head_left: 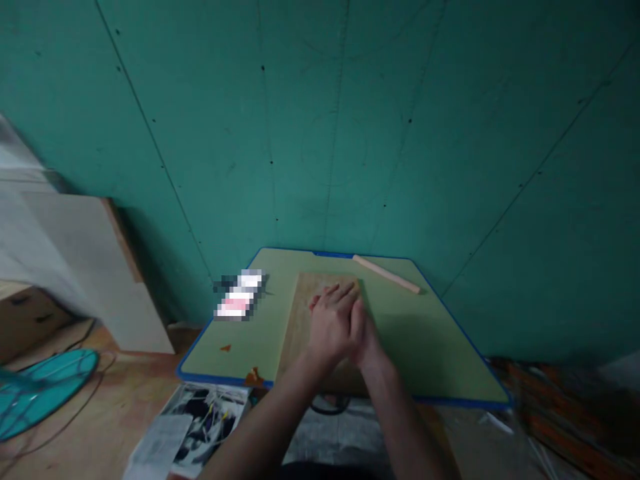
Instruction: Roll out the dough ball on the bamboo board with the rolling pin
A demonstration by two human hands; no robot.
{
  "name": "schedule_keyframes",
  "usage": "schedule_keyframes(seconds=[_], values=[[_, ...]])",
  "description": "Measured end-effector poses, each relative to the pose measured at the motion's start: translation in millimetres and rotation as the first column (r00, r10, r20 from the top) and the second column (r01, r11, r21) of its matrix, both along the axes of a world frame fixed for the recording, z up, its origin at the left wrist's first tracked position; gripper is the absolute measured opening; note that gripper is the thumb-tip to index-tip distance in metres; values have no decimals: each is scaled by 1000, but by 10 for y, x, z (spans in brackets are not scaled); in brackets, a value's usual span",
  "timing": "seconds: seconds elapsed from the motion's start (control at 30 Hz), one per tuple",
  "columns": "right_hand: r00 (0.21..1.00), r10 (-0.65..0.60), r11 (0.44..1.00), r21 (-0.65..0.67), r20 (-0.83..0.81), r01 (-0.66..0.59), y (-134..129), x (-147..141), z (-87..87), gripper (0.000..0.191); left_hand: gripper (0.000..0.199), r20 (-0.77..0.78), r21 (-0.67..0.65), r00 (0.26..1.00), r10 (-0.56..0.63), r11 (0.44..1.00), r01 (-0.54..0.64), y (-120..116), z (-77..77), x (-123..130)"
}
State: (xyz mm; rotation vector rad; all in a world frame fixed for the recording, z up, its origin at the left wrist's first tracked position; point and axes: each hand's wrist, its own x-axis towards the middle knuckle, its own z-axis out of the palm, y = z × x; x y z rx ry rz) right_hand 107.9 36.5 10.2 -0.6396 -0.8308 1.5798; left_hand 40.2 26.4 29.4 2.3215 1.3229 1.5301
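Observation:
My left hand [329, 327] and my right hand [364, 332] are pressed together with fingers closed round each other, the left lying mostly over the right. They are above the middle of a wooden board [296, 327], and what is between the palms, if anything, is hidden. Whether the hands touch the board I cannot tell. The board lies lengthwise on a small pale-green table [430, 353] with a blue rim. To the right, near the far edge, a wooden rolling pin [387, 274] lies slantwise.
A pixelated, bright rectangular thing [241, 295] lies at the table's left. Brown patches mark the front-left corner. Behind stands a green wall [320, 133]. On the floor are a box of cables [210, 413] and a teal round base [50, 383]; a pale panel [105, 280] leans left.

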Motion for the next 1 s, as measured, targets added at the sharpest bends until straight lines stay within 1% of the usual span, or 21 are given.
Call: schedule_keyframes(seconds=[0.07,0.17,0.23,0.27,0.3,0.33,0.37,0.4,0.43,0.47,0.5,0.53,0.6,0.63,0.7,0.73,0.8,0.83,0.87,0.93,1.0], values=[[993,88,993,-68,-75,-93,-49,10,37,32,33,51,30,998,-44,999,43,6,-67,-66],[983,103,975,-179,-152,-130,-119,31,72,31,29,121,45,984,-132,991,127,-26,-146,-162],[981,73,963,-242,-180,-116,-138,30,77,31,26,182,-35,974,-135,989,144,-51,-163,-211],[984,46,962,-259,-172,-90,-139,23,75,32,28,251,-99,962,-109,986,137,-59,-161,-229],[991,-3,967,-252,-133,-31,-137,14,73,33,33,346,-171,936,-68,976,134,-60,-155,-244],[995,-79,977,-204,-54,66,-136,4,72,33,40,455,-241,890,-24,959,149,-57,-148,-255],[982,-182,978,-96,60,187,-138,-5,72,34,45,568,-299,823,21,937,182,-50,-144,-264],[935,-298,955,72,192,289,-146,-13,74,34,48,676,-342,735,60,908,240,-41,-146,-271],[855,-412,902,275,314,333,-159,-21,77,33,49,762,-365,640,92,878,308,-30,-155,-278],[757,-510,829,470,409,304,-177,-29,79,33,48,823,-372,556,117,851,371,-20,-172,-284],[656,-589,748,626,471,222,-198,-40,81,34,43,864,-365,485,135,831,419,-7,-196,-291],[568,-648,674,729,507,118,-219,-54,82,36,35,895,-349,421,150,822,449,8,-223,-297],[439,-732,557,829,521,-53,-251,-91,78,43,21,931,-307,330,154,820,483,54,-273,-308],[390,-767,511,853,509,-107,-258,-113,75,45,18,943,-289,297,151,816,501,85,-289,-311],[312,-819,447,876,483,-181,-252,-156,73,42,24,961,-259,233,150,785,563,151,-294,-313],[280,-835,430,879,474,-205,-240,-176,76,39,31,967,-247,208,149,755,607,179,-283,-312],[223,-855,418,877,468,-238,-201,-214,91,32,43,975,-221,167,145,684,695,202,-245,-312],[198,-856,427,870,477,-248,-176,-231,104,29,48,979,-203,145,141,645,736,195,-219,-314],[173,-851,448,856,497,-257,-148,-246,119,25,51,983,-178,118,138,606,775,174,-191,-319],[118,-822,510,813,557,-281,-89,-272,157,19,55,989,-124,58,138,536,835,109,-130,-331],[80,-799,546,774,596,-322,-27,-289,199,19,55,989,-79,8,148,480,874,39,-66,-338]])
